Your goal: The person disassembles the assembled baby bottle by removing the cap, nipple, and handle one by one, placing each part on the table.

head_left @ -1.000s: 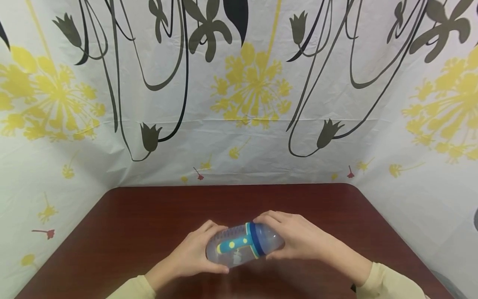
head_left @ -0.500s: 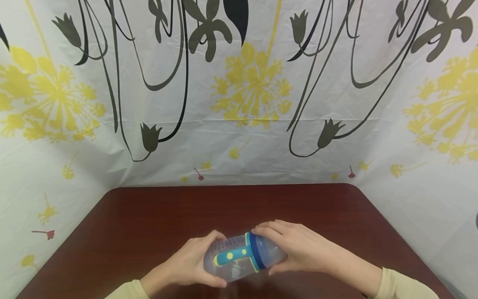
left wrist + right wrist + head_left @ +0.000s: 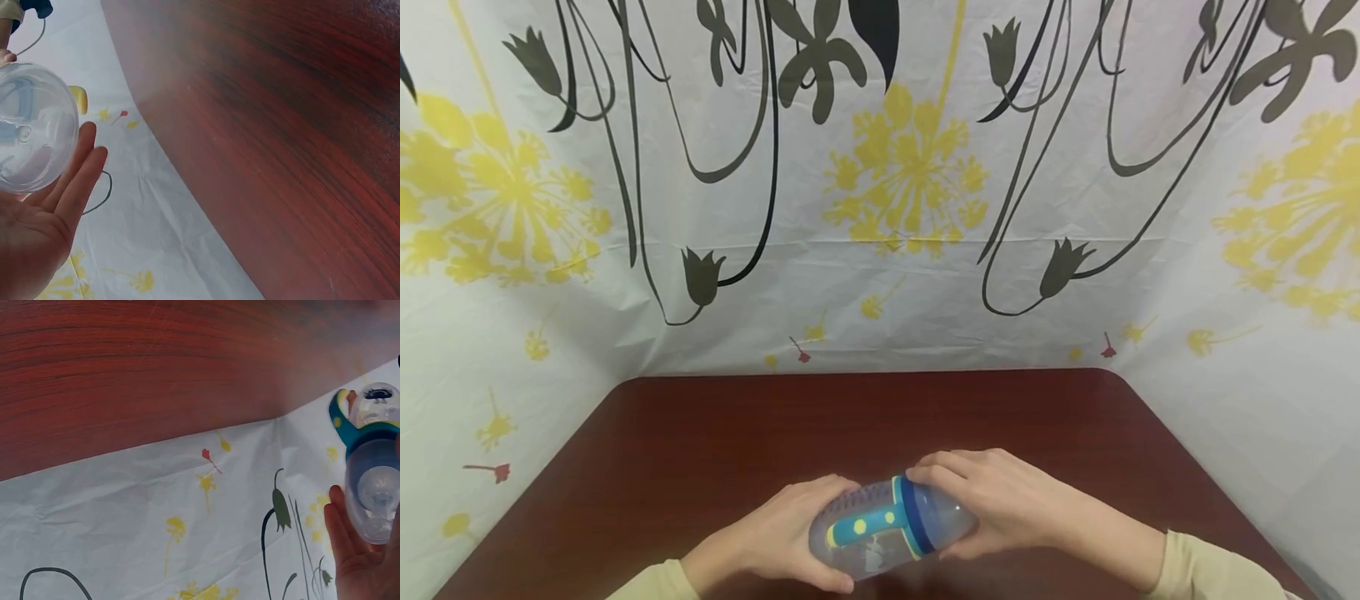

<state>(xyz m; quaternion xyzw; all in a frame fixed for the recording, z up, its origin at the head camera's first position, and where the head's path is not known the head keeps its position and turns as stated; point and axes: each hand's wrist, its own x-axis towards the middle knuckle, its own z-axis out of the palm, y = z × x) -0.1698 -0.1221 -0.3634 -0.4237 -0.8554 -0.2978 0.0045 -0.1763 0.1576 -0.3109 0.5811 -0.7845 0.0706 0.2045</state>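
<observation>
A clear baby bottle (image 3: 850, 554) lies tilted sideways between my two hands in the head view, above the table. It has a teal handle (image 3: 868, 527) with yellow dots, a dark blue collar and a see-through dome cap (image 3: 946, 518). Thumb and fingers of my left hand (image 3: 782, 533) grip the bottom end. My right hand (image 3: 1011, 504) holds the cap end, fingers over the top and thumb below. The left wrist view shows the round bottle base (image 3: 37, 137) against the left fingers. Through the cap (image 3: 359, 506), a teat is visible in the right wrist view.
A dark red-brown wooden table (image 3: 760, 425) with rounded far corners spreads beneath the hands. White sheeting (image 3: 850, 325) printed with yellow and grey flowers hangs behind it and along both sides.
Both hands and the bottle have moved down in the head view, nearer to the body. The hold at each end of the bottle looks the same.
</observation>
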